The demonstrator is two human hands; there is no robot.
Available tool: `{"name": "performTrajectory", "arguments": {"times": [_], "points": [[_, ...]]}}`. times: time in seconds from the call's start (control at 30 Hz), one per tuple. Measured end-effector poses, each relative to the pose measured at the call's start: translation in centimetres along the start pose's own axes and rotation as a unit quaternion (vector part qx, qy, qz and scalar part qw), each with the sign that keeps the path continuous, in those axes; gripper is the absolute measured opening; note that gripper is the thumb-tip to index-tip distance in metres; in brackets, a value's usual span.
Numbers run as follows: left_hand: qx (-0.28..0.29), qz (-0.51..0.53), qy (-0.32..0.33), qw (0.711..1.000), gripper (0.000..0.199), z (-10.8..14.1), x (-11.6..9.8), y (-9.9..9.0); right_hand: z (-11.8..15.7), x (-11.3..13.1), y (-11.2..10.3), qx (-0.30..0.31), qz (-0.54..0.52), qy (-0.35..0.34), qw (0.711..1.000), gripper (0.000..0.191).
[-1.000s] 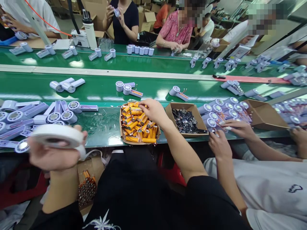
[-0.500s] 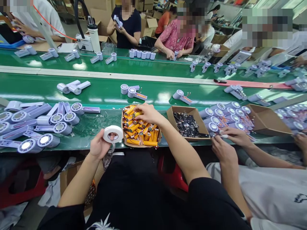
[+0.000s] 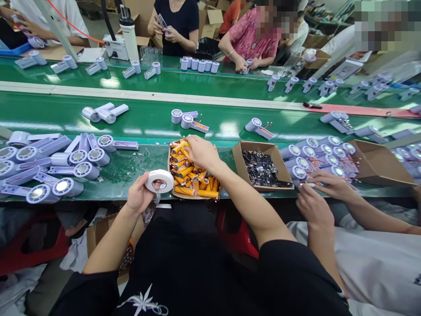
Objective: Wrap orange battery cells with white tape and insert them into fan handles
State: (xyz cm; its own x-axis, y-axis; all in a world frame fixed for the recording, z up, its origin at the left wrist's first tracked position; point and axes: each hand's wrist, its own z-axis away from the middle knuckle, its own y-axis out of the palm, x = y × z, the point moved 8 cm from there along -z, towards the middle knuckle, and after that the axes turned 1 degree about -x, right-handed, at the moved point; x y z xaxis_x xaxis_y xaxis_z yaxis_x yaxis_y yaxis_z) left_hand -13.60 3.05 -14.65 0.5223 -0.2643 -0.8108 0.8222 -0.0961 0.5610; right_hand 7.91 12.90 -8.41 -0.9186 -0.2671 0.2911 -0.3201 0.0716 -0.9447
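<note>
orange, wire-ended cylinders (image 3: 187, 171) lay heaped in a shallow brown cardboard box (image 3: 169, 161) at the centre of the frame, their long axes at mixed angles. the right hand (image 3: 201, 151), the nearer, reached over the box's far side, fingers bent down onto the heap; whether they gripped a cylinder could not be told. most of the heap lay below this hand in the frame. the left hand (image 3: 138, 194), left of the box, gripped a flat white ring-shaped tape roll (image 3: 151, 179). pale-lilac round-headed plastic housings (image 3: 67, 186) lay at left.
</note>
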Motion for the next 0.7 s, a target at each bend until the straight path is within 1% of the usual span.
{"name": "performTrajectory", "arguments": {"times": [0.07,0.1,0.17,0.23,0.3,0.37,0.43,0.5,0.57,0.63,0.7], "points": [[0.000,-0.002,0.006,1.000,0.046,0.0,-0.1,0.1,0.5,-0.1,-0.7,-0.046,-0.007,-0.018,0.999,0.030],[-0.002,-0.004,0.009,1.000,0.045,-0.1,-0.1,0.1,0.9,-0.3,-1.2,-0.067,-0.040,-0.023,0.997,0.029],[-0.008,-0.014,0.012,1.000,0.043,0.0,-0.2,0.2,2.4,-0.6,-2.6,-0.106,-0.154,-0.025,0.982,0.028],[-0.012,-0.034,0.012,0.999,0.041,0.2,-0.3,0.4,4.6,-0.3,-3.9,-0.119,-0.262,-0.022,0.957,0.033],[-0.005,-0.066,0.020,0.998,0.042,0.5,-0.5,0.9,7.0,1.0,-4.7,-0.097,-0.307,-0.036,0.946,0.044],[0.018,-0.111,0.034,0.993,0.045,0.8,-0.9,1.6,9.1,2.7,-4.9,-0.063,-0.305,-0.059,0.949,0.051],[0.052,-0.161,0.049,0.984,0.050,1.1,-1.0,2.5,10.4,4.0,-4.5,-0.034,-0.293,-0.075,0.952,0.054],[0.085,-0.208,0.058,0.973,0.055,1.3,-1.0,3.2,11.1,4.9,-3.6,-0.008,-0.284,-0.091,0.954,0.053],[0.104,-0.249,0.070,0.960,0.058,1.3,-1.2,3.5,11.4,5.5,-2.8,0.009,-0.279,-0.114,0.954,0.050],[0.110,-0.288,0.084,0.947,0.059,1.2,-1.6,3.6,11.6,5.7,-2.6,0.017,-0.279,-0.133,0.951,0.049],[0.116,-0.328,0.097,0.933,0.061,1.1,-2.1,3.8,11.9,5.5,-2.9,0.033,-0.284,-0.138,0.948,0.045]]}}
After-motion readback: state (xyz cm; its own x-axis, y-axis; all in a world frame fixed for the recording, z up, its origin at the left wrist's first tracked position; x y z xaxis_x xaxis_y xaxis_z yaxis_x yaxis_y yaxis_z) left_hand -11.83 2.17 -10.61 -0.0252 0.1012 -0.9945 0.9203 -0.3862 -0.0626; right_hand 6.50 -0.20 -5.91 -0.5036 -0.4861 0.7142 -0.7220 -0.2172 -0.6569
